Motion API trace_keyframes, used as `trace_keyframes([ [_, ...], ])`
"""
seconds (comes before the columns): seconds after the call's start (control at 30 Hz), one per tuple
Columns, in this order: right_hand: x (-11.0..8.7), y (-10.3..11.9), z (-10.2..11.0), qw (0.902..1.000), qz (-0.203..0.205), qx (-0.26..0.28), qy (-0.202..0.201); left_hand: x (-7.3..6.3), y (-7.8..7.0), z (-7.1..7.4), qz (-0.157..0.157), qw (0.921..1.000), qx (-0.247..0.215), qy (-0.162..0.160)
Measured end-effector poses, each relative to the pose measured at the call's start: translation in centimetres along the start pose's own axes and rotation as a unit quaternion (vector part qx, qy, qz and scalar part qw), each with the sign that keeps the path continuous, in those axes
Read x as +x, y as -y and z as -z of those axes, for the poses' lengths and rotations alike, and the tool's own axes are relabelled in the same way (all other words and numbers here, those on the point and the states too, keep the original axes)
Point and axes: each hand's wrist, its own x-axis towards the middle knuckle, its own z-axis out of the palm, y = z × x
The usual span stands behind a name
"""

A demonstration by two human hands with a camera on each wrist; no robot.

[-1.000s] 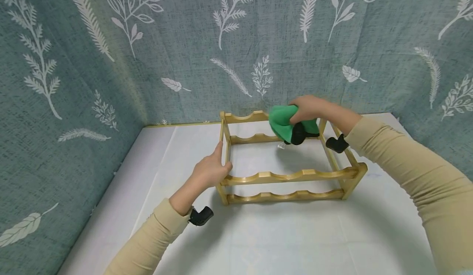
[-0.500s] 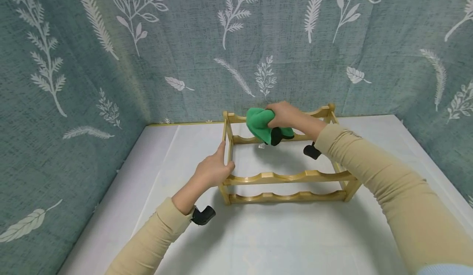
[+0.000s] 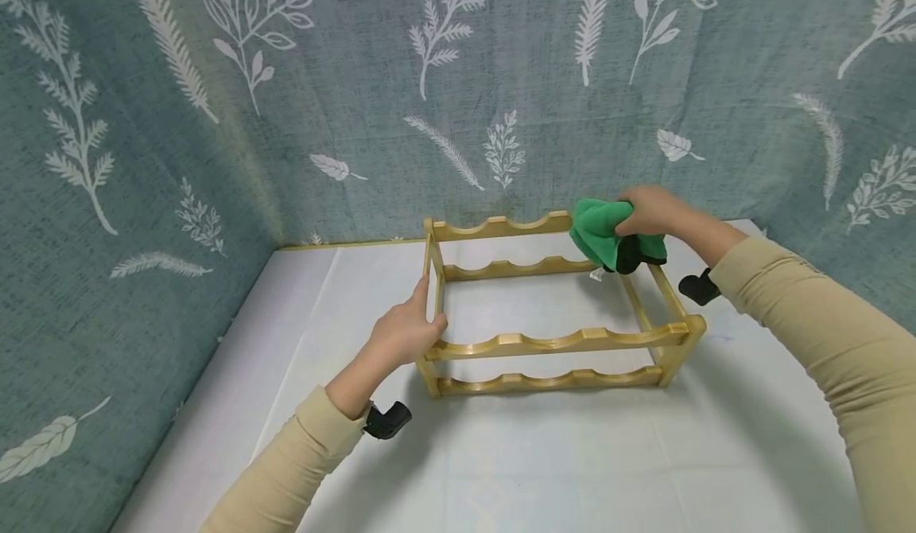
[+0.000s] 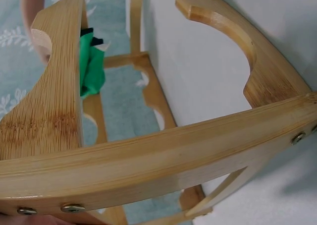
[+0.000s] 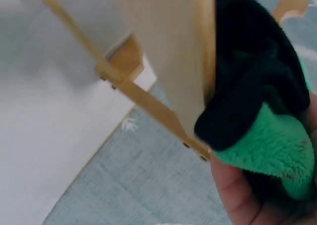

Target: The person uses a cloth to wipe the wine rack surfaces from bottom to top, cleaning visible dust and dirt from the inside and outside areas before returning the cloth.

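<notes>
A pale wooden wine rack (image 3: 522,345) with scalloped rails stands on the white surface. My left hand (image 3: 406,331) holds its left end, index finger laid along the side and thumb near the front corner. At the rack's back right corner, my right hand (image 3: 650,210) grips a fluffy green cloth (image 3: 599,229) with black parts. The cloth covers that corner and part of the top back rail. In the right wrist view, the bunched cloth (image 5: 277,148) lies against a wooden rail, fingers curled around it. Most left fingers are hidden beneath the end piece (image 4: 148,145) in the left wrist view.
A blue-green fabric backdrop (image 3: 343,103) with white leaf prints hangs behind and at both sides. The white table surface (image 3: 544,453) extends in front of the rack. A small black device (image 3: 387,420) is at the left wrist, another (image 3: 700,286) at the right.
My right hand first slid the cloth left along the top back rail, then back right to the far corner. My left hand has stayed on the rack's left end.
</notes>
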Motion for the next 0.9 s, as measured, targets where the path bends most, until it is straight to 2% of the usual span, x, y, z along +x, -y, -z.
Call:
trace_keyframes([
  [0.13,-0.8,-0.6,0.1,0.9995,0.01,0.03,-0.003,0.0,-0.2,-0.1,-0.002,1.0,-0.005,0.004],
  [0.2,-1.7,-1.0,0.5,0.9978,0.009,0.065,-0.012,0.0,-0.3,-0.2,-0.004,1.0,-0.007,0.004],
  [0.4,-6.0,-2.1,2.1,0.9856,-0.02,0.157,-0.06,-0.2,-0.2,-0.5,-0.014,0.9994,-0.029,-0.008],
  [0.47,-7.6,-2.5,2.2,0.9827,-0.029,0.168,-0.072,-0.3,-0.1,-0.6,-0.021,0.9988,-0.029,-0.033],
  [0.53,-9.1,-3.0,2.1,0.9804,-0.034,0.177,-0.08,-0.7,-0.1,-0.9,-0.045,0.9951,-0.005,-0.088],
  [0.57,-9.7,-3.2,1.8,0.98,-0.038,0.177,-0.083,-0.9,-0.1,-1.0,-0.063,0.9899,0.014,-0.126],
  [0.63,-10.9,-3.7,1.3,0.9795,-0.043,0.178,-0.085,-1.5,-0.3,-1.5,-0.108,0.9698,0.056,-0.212],
  [0.73,-12.3,-4.5,0.4,0.9778,-0.055,0.184,-0.084,-2.3,-0.9,-2.5,-0.19,0.9255,0.088,-0.316],
  [0.8,-13.1,-5.1,-0.2,0.9766,-0.06,0.189,-0.083,-2.6,-1.5,-3.3,-0.244,0.9,0.082,-0.352],
  [0.87,-13.6,-5.6,-0.8,0.9756,-0.068,0.192,-0.082,-2.7,-2.1,-4.1,-0.285,0.8837,0.067,-0.365],
  [0.9,-13.9,-5.9,-1.0,0.9748,-0.07,0.195,-0.082,-2.8,-2.4,-4.5,-0.3,0.8791,0.057,-0.366],
])
